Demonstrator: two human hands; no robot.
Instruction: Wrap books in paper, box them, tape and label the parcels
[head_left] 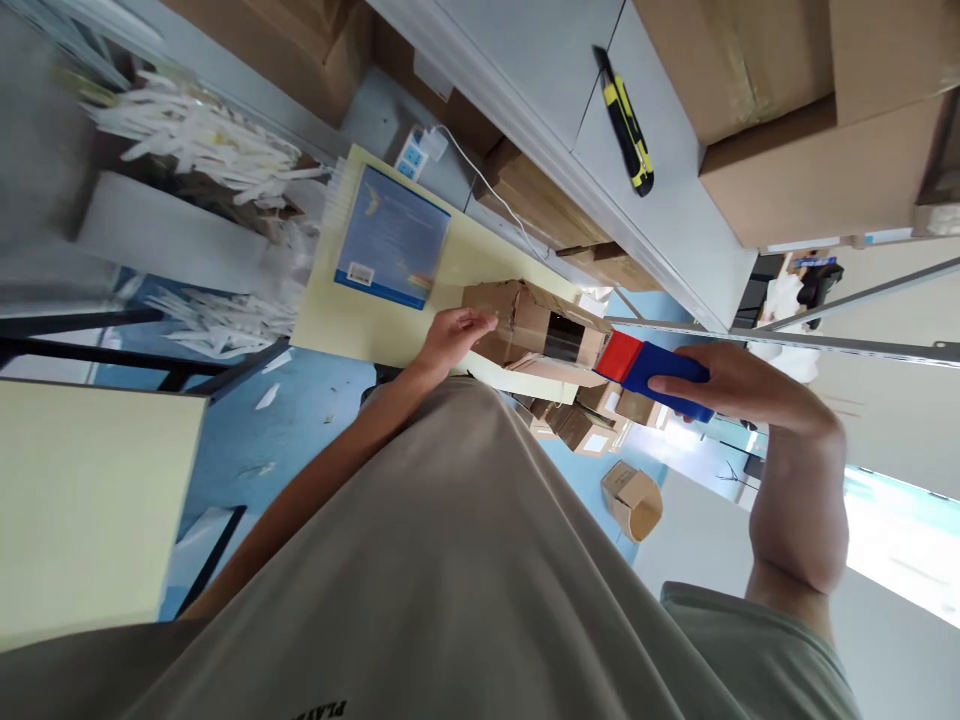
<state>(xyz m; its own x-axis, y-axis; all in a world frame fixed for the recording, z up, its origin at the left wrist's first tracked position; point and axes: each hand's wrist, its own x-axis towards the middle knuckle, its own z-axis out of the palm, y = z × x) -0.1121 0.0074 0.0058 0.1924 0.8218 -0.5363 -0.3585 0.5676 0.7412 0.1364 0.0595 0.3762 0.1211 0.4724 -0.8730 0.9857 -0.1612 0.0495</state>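
Note:
A brown cardboard box [517, 325] lies on the pale yellow tabletop [322, 320], with a dark rectangular patch on its side. My right hand [712, 380] is wrapped round a blue tape dispenser [660, 375] whose red front [619, 356] meets the box's right end. At the box's left end is my left hand [454, 338], its thumb and fingers pressed together. A faint shiny strip shows on the cardboard near those fingertips. Whether they pinch tape or the box edge is too small to make out.
Left of the box lies a blue-edged clear folder [394, 235]. A power strip [411, 155] with a white cord sits behind it. On the grey shelf [540, 80] above rests a yellow-black utility knife [626, 120]. An open carton [634, 500] stands on the blue floor.

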